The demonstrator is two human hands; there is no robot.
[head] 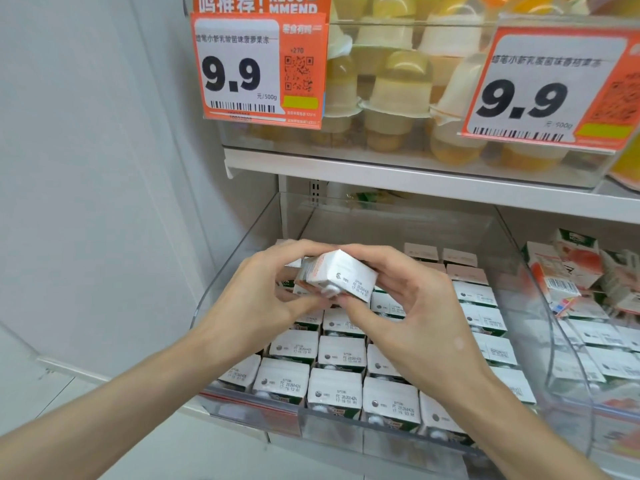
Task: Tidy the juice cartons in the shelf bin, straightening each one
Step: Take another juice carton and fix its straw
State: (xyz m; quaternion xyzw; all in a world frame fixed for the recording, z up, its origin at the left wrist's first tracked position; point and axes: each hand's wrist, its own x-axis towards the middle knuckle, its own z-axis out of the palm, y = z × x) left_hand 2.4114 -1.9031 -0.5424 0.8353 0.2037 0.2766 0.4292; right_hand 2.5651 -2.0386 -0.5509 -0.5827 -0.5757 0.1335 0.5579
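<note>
A white wall (86, 168) is seen at the left. Beside it are store shelves: far up, jelly cups (398, 84) behind orange price tags (258, 69), and below them a clear bin (242, 244) filled with rows (341, 353) of cartons, white tops up. One carton (337, 275) is held lifted above the far left part of the bin, tilted, with its top turned toward the camera.

The step in hand is judged to be the straightening of this carton; most rows already stand square. For the next move it must be turned upright, matched to its neighbours' facing and lowered into its gap, which is hidden under the hands.

The left hand (263, 289) is curled round the carton's left end, fingers over the far side and thumb near. The right hand (408, 306) is closed on the right end, thumb at the near edge.

At the right, a second bin (568, 341) is seen, with red cartons (561, 271) lying jumbled in it.
</note>
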